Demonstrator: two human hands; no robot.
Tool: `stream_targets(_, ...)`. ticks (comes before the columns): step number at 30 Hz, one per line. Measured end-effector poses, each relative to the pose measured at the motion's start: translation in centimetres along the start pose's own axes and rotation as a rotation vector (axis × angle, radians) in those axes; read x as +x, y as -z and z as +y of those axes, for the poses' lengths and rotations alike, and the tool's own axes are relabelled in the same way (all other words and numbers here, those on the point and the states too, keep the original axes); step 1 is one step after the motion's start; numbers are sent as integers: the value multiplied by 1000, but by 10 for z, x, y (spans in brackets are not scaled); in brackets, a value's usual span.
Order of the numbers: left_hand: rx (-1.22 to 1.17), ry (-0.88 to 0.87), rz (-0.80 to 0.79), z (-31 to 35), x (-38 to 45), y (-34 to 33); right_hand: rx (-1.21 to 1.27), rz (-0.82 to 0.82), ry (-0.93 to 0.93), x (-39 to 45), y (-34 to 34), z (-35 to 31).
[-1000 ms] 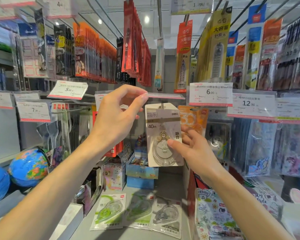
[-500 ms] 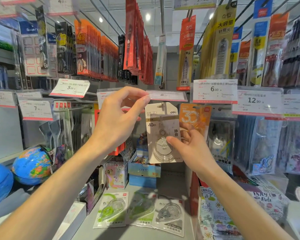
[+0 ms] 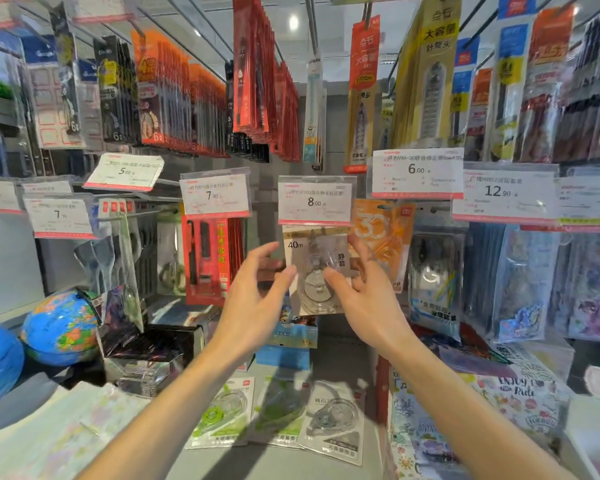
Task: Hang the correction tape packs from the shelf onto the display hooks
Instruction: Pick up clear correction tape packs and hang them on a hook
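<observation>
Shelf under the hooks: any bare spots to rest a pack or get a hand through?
Bare grey shelf shows behind the three flat correction tape packs, up to the blue box. Another bare strip runs along the front edge. Left is crowded by the globe and black box; right by patterned notebooks.

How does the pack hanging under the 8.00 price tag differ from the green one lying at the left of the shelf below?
The hanging grey pack is upright on a hook between both open hands; the green pack lies flat on the shelf. The grey pack's dispenser looks clear and colourless, the green pack's has green parts. The grey pack reads 40m; the green pack's print is blurred. Both are carded blister packs holding a rounded dispenser.
</observation>
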State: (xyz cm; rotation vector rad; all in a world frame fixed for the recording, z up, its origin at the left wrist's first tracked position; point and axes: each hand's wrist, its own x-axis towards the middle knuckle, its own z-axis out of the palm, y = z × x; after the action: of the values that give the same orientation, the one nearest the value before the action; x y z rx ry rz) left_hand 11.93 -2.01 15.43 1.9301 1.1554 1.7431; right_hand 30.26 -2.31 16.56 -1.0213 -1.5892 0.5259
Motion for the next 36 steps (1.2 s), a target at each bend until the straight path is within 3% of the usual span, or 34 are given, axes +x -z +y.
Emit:
stream_targets(10,-78,-3,-77,-18,26,-22,-97,-21,3,4,-1,7)
stream_targets(19,-20,-90,-102,-36,48,-22,-227,117,10,20,-15,11)
stream_targets(26,-94,132,-237,-40,69,-34,-79,130,-160,45,-32,16)
stream_targets(29,-286,91,-223,-40,84,-49,-22,144,-204,59,-34,20)
stream_targets(36,-411,124,-225,-48,97,-65,-46,190,-409,85,-33,28)
